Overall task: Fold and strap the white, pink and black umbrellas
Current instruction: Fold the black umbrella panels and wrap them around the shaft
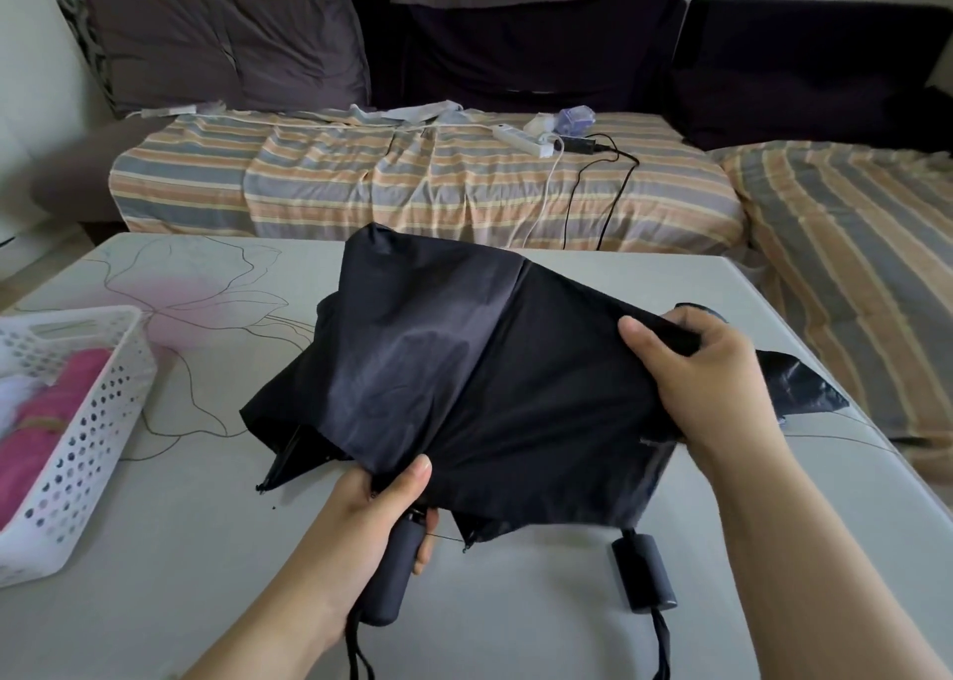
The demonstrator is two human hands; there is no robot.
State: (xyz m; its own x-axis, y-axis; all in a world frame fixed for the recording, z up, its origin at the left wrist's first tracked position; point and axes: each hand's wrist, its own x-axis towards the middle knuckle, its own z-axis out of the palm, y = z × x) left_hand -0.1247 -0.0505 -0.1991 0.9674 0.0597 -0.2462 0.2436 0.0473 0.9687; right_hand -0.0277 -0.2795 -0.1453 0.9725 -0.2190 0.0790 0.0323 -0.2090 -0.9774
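Nearest to me, the person's left hand (384, 512) is wrapped round the dark handle (394, 571) of the black umbrella (464, 370), thumb pressed up against the lower edge of the canopy, with the handle's strap trailing off toward the bottom of the view. Just to the right of it a second dark handle (644, 573) lies flat on the bench (206, 550), poking out from under the cloth with its own strap running down; I cannot tell what it belongs to. The umbrella itself is collapsed but loose, its fabric spread in slack folds across the middle of the bench, a few rib tips showing at the lower left edge. The right hand (706, 375) pinches a bunch of that fabric at the canopy's right side, thumb on top, fingers curled beneath. At the left edge of the bench sits a white perforated basket (98, 421), holding the pink umbrella (56, 411) rolled up, and beside it something white (18, 396) that I cannot make out clearly. Beyond the bench is a sofa (464, 60) with dark cushions, draped in a striped sheet (412, 184), and on it a white power strip (521, 140) with white and black cables hanging down.
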